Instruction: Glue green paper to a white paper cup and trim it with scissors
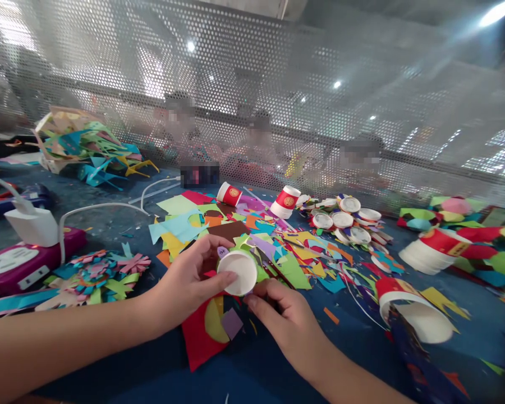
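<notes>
My left hand is closed on a round white paper cup bottom, its thumb lying over the pale disc. Green and purple bits of paper show around the disc's rim. At the disc's lower right edge my right hand is pinched, touching the rim; what is between its fingertips is too small to make out. Below the hands lie a red paper sheet, a yellow rounded piece and a small purple square. Coloured paper scraps spread out behind.
Two red-and-white paper cups stand beyond the scraps, left of a pile of decorated discs. At right, a cup lies on its side near stacked cups. A purple power strip with charger and cable sits left. Perforated metal screen behind.
</notes>
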The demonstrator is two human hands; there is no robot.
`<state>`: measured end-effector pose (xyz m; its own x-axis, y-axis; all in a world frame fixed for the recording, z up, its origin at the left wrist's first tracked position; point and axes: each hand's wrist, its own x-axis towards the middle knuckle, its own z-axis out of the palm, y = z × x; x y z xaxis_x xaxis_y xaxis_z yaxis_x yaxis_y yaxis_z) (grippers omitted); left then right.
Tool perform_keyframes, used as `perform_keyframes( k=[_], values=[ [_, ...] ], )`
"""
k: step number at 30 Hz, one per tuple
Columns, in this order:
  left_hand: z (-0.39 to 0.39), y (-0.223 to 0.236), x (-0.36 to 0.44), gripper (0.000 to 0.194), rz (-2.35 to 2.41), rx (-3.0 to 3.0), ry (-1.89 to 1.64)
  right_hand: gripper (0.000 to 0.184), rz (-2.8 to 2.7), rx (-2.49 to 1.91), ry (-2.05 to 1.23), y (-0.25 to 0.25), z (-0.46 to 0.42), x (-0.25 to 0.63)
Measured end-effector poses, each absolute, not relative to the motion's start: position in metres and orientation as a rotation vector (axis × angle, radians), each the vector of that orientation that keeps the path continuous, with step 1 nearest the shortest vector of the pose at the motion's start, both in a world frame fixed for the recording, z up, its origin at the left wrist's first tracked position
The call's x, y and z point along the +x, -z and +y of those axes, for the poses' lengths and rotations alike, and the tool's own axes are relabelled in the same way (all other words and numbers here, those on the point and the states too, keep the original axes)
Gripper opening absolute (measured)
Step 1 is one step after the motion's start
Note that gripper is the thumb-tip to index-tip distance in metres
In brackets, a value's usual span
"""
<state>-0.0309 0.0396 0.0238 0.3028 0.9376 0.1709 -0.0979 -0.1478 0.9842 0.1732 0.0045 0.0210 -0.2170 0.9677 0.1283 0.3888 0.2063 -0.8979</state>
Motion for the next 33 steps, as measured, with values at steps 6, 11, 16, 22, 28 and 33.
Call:
perform_keyframes(
  k=[6,11,16,22,28,33],
  values=[
    [0.0431,-0.0249,-0.0320,0.047,0.863,1.394,-1.160,0.029,-1.728,-1.281,-1.031,-0.0226,0.0052,0.1717],
    [0.0431,-0.0244,-0.0309,0.046,0.870,1.388,-1.142,0.027,-1.732,-1.278,-1.028,-0.0203,0.0055,0.1731],
    [0.0420,-0.0217,-0.0315,0.045,0.865,1.398,-1.148,0.029,-1.745,-1.252,-1.022,-0.0193,0.0060,0.1739],
    [0.0444,-0.0222,-0.0329,0.046,0.868,1.411,-1.163,0.031,-1.724,-1.280,-1.046,-0.0160,0.0078,0.1746],
    [0.0464,-0.0236,-0.0330,0.049,0.870,1.410,-1.173,0.036,-1.695,-1.305,-1.062,-0.0144,0.0085,0.1755],
    [0.0422,-0.0228,-0.0319,0.047,0.863,1.409,-1.186,0.038,-1.700,-1.313,-1.069,-0.0156,0.0077,0.1754]
  ],
)
